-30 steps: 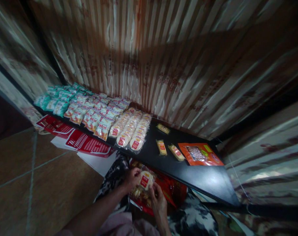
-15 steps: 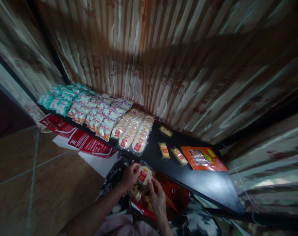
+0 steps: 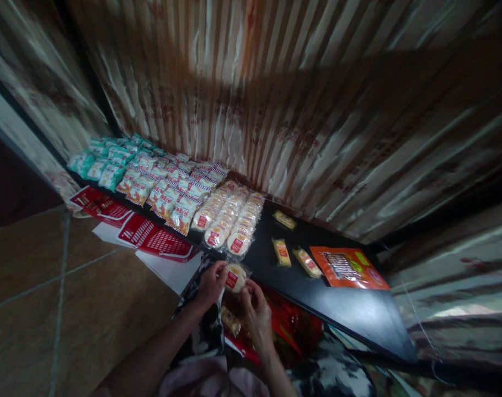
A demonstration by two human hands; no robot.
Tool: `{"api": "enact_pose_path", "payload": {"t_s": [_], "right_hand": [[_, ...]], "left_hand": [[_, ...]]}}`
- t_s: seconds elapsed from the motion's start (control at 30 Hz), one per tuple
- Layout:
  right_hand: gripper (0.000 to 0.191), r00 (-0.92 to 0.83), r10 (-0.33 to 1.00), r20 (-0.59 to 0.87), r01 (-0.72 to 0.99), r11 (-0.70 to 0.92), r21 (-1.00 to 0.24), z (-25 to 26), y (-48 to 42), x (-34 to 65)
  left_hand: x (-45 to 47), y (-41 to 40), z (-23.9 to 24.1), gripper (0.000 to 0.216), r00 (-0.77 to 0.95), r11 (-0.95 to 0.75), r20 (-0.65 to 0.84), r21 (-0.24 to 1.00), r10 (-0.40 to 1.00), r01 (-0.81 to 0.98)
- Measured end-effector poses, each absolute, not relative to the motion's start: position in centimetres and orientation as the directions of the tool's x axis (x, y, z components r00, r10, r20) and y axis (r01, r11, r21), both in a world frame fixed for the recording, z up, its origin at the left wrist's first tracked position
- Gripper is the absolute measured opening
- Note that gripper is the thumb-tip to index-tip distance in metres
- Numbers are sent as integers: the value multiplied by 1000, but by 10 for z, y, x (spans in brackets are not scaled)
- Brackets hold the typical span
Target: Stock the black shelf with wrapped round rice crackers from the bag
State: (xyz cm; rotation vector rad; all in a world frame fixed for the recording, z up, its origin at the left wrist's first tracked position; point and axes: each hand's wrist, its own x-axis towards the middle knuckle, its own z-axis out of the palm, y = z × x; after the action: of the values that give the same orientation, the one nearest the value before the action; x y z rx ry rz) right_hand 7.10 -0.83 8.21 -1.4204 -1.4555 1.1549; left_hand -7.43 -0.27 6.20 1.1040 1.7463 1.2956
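Note:
Both my hands hold one clear-wrapped round pastry packet (image 3: 234,277) with a red label, just below the front edge of the black shelf (image 3: 350,309). My left hand (image 3: 210,285) grips its left side and my right hand (image 3: 254,309) pinches its right side. Under my hands an opened red bag (image 3: 288,325) with more packets lies on my lap. On the shelf straight ahead lie rows of the same pastry packets (image 3: 230,220).
Left of the pastries are rows of red-and-white snack packs (image 3: 172,190) and teal packs (image 3: 100,162). To the right lie three small yellow packets (image 3: 282,252) and an orange pouch (image 3: 346,266). Red baskets (image 3: 151,240) and white sheets lie on the tiled floor. Corrugated metal wall behind.
My hands have lifted the pastry packet up and forward from the red bag toward the shelf's front edge. The view has shifted slightly.

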Motion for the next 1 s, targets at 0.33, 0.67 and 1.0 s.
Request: {"api": "enact_pose_path", "payload": {"t_s": [0.33, 0.67, 1.0], "right_hand": [[45, -171, 984, -52, 185, -20, -983, 93, 0, 44], [37, -253, 967, 0, 126, 33, -992, 107, 10, 23], [41, -387, 916, 102, -16, 104, -994, 103, 28, -17]], "left_hand": [[-102, 5, 73, 25, -471, 115, 37, 950, 881, 290], [-117, 13, 68, 30, -586, 99, 128, 936, 800, 339], [-149, 22, 84, 28, -704, 89, 179, 941, 687, 327]]}}
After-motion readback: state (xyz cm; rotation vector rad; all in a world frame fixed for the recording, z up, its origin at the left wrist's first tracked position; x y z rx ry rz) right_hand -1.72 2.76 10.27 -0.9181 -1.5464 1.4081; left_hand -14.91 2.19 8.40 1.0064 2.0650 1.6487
